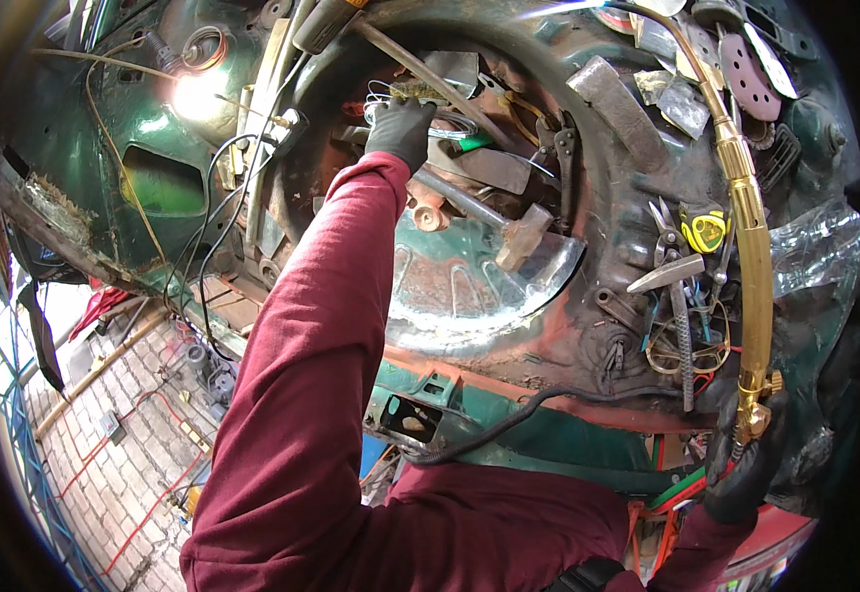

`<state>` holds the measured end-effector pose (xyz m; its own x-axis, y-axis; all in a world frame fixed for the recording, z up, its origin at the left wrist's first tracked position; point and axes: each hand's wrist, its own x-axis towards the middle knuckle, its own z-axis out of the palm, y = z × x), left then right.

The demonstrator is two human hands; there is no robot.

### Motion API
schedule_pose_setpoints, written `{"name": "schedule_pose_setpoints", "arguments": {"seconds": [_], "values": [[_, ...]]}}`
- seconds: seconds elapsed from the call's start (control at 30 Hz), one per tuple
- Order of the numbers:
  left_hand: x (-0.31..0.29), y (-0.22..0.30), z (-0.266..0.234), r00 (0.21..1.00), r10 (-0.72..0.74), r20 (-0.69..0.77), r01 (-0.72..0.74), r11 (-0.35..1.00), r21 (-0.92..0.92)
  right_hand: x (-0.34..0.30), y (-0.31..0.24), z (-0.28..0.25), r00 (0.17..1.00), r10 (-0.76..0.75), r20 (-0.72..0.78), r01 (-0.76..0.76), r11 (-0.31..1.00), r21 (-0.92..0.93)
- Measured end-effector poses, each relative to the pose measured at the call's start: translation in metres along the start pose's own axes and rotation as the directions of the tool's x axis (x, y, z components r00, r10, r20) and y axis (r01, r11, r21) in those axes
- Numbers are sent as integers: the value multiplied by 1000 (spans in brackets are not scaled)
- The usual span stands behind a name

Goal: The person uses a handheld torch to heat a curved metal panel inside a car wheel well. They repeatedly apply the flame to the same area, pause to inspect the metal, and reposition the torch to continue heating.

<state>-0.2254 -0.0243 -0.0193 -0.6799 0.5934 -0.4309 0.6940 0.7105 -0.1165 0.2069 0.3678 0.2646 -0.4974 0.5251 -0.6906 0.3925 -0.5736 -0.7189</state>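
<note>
My left hand (400, 133), in a black glove, reaches into the round well. Its fingers are bent around a coil of thin silvery wire (454, 126), which shows on both sides of the glove. At the lower right my right hand (746, 459), also gloved, grips a brass gas torch (753, 266) near its valve knobs. The torch stands upright along the right side, its thin neck curving to the top, where a bluish-white flame burns at the tip. In the well by my left hand lie a hammer (523, 237), locking pliers (564, 158) and metal scraps.
Right of the well lie a yellow tape measure (706, 231), a chipping hammer (669, 274), snips (665, 229), a steel block (619, 111) and sanding discs (747, 77). A lit lamp (198, 94) glares at upper left. A black hose (509, 419) crosses the front edge; brick paving (134, 474) is lower left.
</note>
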Motion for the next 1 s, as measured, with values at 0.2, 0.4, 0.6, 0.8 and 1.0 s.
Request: {"name": "schedule_pose_setpoints", "arguments": {"seconds": [0.2, 0.4, 0.6, 0.8, 1.0], "values": [[3, -9, 7, 994, 7, -111, -11, 999, -33, -3, -2, -4, 999, 42, 24, -43, 997, 57], [-6, -23, 24, 999, -15, -39, 5, 973, -233, -5, -5, 2, 998, 25, 58, -28, 998, 48], [-7, -20, -10, 980, 76, 183, -84, 996, 36, -6, -5, 11, 1000, 18, 25, -18, 1000, -1], [-55, -85, -56, 997, 62, 39, -62, 998, -6, -6, -14, 22, 999, 21, -48, -21, 1000, 2], [-158, -124, -120, 949, -24, 314, 85, 980, -182, 1, -23, 9, 996, 45, 83, -26, 975, -222]]}}
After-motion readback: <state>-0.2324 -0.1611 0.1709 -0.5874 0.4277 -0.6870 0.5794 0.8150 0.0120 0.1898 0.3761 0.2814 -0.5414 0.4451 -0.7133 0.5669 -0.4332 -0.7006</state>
